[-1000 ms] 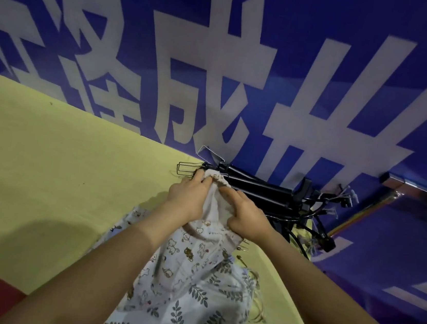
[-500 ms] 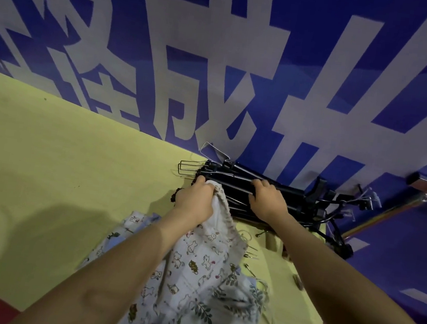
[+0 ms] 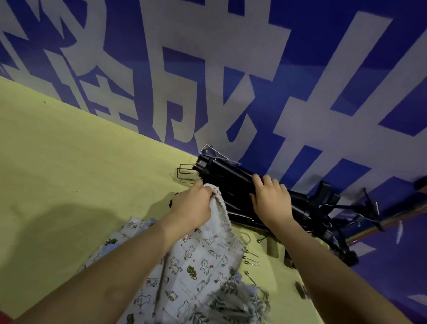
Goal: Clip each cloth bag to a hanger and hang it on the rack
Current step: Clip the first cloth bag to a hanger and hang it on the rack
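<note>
Left hand [image 3: 192,207] grips the gathered rim of a white animal-print cloth bag [image 3: 194,264]; right hand [image 3: 272,200], fingers curled, grasps the stacked black plastic clip hangers [image 3: 228,170] on the yellow table [image 3: 45,168].

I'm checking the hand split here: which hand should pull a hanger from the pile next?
Right. The right hand already lies on the black hanger pile, fingers over the top bars. The left hand is busy gripping the bag's gathered rim, so it should probably keep holding it.
</note>
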The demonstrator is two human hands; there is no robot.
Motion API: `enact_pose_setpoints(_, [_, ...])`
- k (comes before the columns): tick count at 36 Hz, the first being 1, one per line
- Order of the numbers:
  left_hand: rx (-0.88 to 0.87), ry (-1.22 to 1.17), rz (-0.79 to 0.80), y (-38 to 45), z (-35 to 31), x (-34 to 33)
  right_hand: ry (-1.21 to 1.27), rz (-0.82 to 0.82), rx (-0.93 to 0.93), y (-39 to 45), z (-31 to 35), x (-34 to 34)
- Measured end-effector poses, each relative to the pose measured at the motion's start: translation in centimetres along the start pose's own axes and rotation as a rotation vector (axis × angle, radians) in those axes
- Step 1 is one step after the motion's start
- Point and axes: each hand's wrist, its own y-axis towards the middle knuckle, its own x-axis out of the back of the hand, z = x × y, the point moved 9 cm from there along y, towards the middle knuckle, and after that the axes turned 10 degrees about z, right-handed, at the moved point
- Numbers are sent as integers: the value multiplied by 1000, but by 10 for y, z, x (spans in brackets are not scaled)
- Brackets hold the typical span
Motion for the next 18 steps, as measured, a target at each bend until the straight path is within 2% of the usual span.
enact_pose_setpoints(8, [-32, -39, -49, -24, -6, 7, -16, -161, -3, -30, -1, 50])
enact_pose_setpoints(15, [-46, -172, -13, -41, -7, -1, 41, -106, -12, -76, -9, 58])
enact_pose_setpoints(18, [-17, -134, 15, -49, -7, -8, 76, -82, -29, -96, -15, 54])
